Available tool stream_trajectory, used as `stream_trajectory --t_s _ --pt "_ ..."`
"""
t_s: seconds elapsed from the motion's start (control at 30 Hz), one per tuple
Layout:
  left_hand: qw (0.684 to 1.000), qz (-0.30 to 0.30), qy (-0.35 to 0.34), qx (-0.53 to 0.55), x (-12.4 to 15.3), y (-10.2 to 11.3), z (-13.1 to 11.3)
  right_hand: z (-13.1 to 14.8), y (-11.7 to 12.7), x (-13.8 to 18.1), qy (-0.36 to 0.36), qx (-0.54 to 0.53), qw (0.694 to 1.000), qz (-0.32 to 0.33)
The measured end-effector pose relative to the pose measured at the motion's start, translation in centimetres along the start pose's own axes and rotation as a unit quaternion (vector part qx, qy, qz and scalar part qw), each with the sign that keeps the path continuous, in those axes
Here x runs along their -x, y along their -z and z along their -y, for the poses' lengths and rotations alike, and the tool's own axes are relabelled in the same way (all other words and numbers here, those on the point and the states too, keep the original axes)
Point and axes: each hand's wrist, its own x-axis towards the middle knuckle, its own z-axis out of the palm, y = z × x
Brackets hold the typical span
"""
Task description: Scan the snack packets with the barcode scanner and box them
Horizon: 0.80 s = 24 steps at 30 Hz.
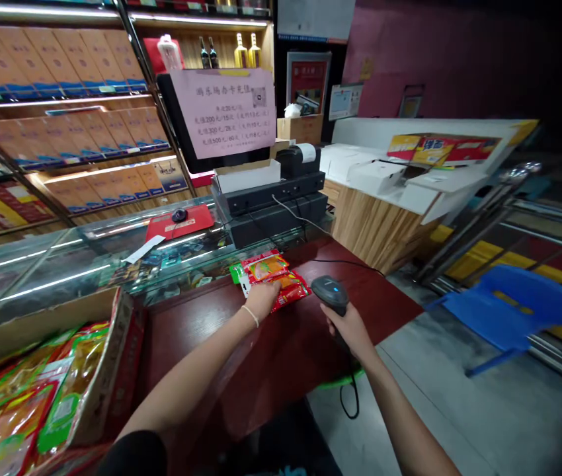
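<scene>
My left hand [262, 297] rests on the dark red counter [241, 350] and grips the near edge of red snack packets [276, 276] lying there, one with an orange picture on top. A green packet edge [235, 271] shows beside them. My right hand [346, 325] is closed round the handle of a black barcode scanner [330, 291], whose head points at the packets from the right. The scanner's cable [349, 396] hangs off the counter edge.
A cash register with printer [274, 192] and a pink sign [224, 112] stand behind the packets. A glass display case [63, 264] with a red mouse pad [179, 221] runs left. A cardboard box of snack packets [38, 390] sits near left. A blue chair [519, 304] stands on the floor right.
</scene>
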Motion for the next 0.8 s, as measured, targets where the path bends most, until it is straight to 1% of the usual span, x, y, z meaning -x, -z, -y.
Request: stream_trajectory --t_s 0.03,0.1,0.17,0.23,0.33,0.43,0.5,0.57,0.63,0.7,0.8 --pt "1.000 -0.006 -0.010 0.005 -0.1 -1.0 -0.4 -0.3 0.2 -0.1 0.000 0.000 1.000 0.000" --pt "0.999 -0.038 -0.030 0.020 0.0 -2.6 -0.9 -0.6 0.3 -0.2 0.002 0.004 1.000 0.006" --pt "0.995 -0.074 -0.047 0.038 0.4 -3.6 -1.1 -0.6 0.2 -0.3 0.010 0.016 1.000 0.016" --pt "0.993 -0.090 -0.054 0.050 0.8 -4.0 -1.0 -0.5 -0.1 -0.4 0.018 0.035 0.999 0.023" --pt "0.991 -0.101 -0.055 0.066 1.6 -3.5 -0.6 0.1 -0.6 -0.4 0.023 0.059 0.998 0.022" --pt "0.987 -0.117 -0.037 0.103 2.7 -1.8 0.1 1.2 -1.2 -0.2 0.028 0.069 0.997 0.028" --pt "0.981 -0.130 -0.014 0.140 3.8 0.0 0.9 2.1 -2.0 -0.1 0.043 0.076 0.995 0.039" --pt "0.972 -0.157 0.014 0.176 5.5 2.3 1.9 3.2 -3.2 0.0 0.063 0.084 0.993 0.054" --pt "0.959 -0.196 0.040 0.200 7.8 4.9 3.3 4.4 -4.8 0.2 0.075 0.091 0.990 0.081" --pt "0.947 -0.235 0.061 0.209 10.9 7.3 4.8 5.7 -7.0 0.4 0.082 0.086 0.986 0.117" --pt "0.932 -0.279 0.102 0.206 16.3 9.8 7.6 7.6 -11.0 0.9 0.099 0.066 0.976 0.180"
